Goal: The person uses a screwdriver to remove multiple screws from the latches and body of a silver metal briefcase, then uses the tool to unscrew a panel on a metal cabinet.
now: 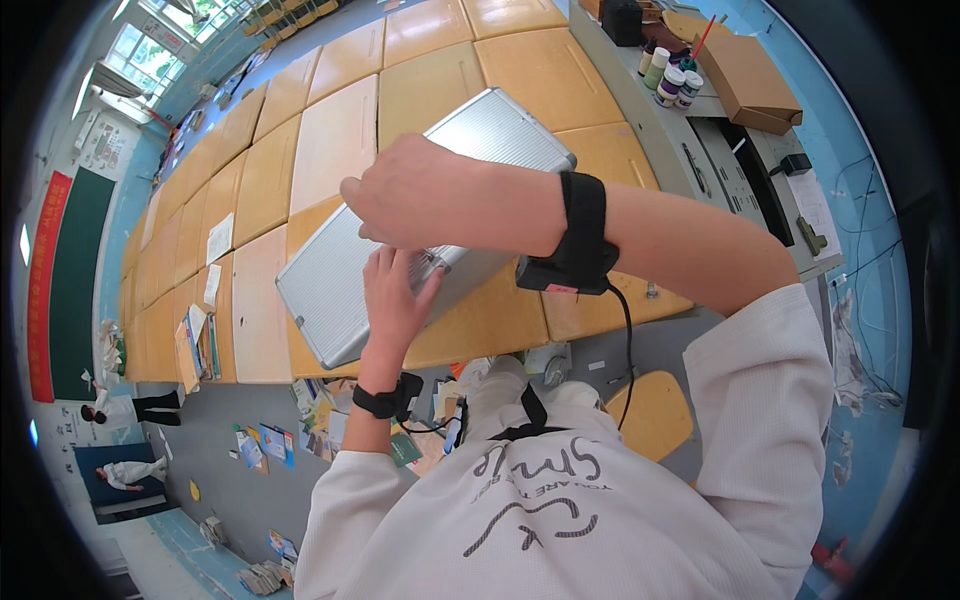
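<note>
An aluminium carry case (pixel 330 277) with a ribbed top and metal corners lies slantwise on the joined desks in front of me. Its lid looks closed. My left hand (pixel 396 300) is on the case's near long side, thumb and fingers on either side of a metal fitting (pixel 426 264), a latch or handle part. Over the middle of the case is my right hand (pixel 416 191), back upward and fingers curled under. Its fingertips are hidden, so whether it grips anything does not show. Both wrists wear black straps with small cabled devices.
Wooden desks (pixel 337 64) stand pushed together. Books (pixel 202 341) and papers lie at left. A grey console (pixel 712 161) at right bears bottles (pixel 670 84) and a cardboard box (pixel 750 82). Books litter the floor (pixel 225 495); a wooden stool (pixel 656 416) is beside me. Two people (pixel 124 409) are far left.
</note>
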Demonstrator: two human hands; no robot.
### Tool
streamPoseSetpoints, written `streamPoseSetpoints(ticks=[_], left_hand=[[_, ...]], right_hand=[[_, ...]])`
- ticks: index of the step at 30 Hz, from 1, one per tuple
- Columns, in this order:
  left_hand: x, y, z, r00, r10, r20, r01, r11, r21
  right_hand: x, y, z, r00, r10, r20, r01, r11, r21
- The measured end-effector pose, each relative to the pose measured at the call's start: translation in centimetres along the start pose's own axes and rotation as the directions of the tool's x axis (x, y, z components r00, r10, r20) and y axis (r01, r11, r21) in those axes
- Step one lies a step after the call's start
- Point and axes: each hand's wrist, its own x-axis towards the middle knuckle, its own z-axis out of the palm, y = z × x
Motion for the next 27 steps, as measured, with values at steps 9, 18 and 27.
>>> streamPoseSetpoints(ticks=[9,18,27], left_hand=[[1.8,-0.8,0.7,0.993,-0.085,-0.081,0.043,0.909,-0.416],[1.0,-0.2,1.6,0.989,-0.012,-0.146,-0.057,0.888,-0.456],[1.2,-0.5,1.9,0.984,-0.013,-0.177,-0.066,0.899,-0.433]], right_hand=[[0.4,0.4,0.1,0.996,-0.053,0.077,0.059,0.995,-0.077],[-0.9,-0.8,-3.3,0.98,-0.07,0.187,0.088,0.992,-0.089],[-0.8,-2.0,-2.9,0.999,-0.039,0.037,0.046,0.975,-0.217]])
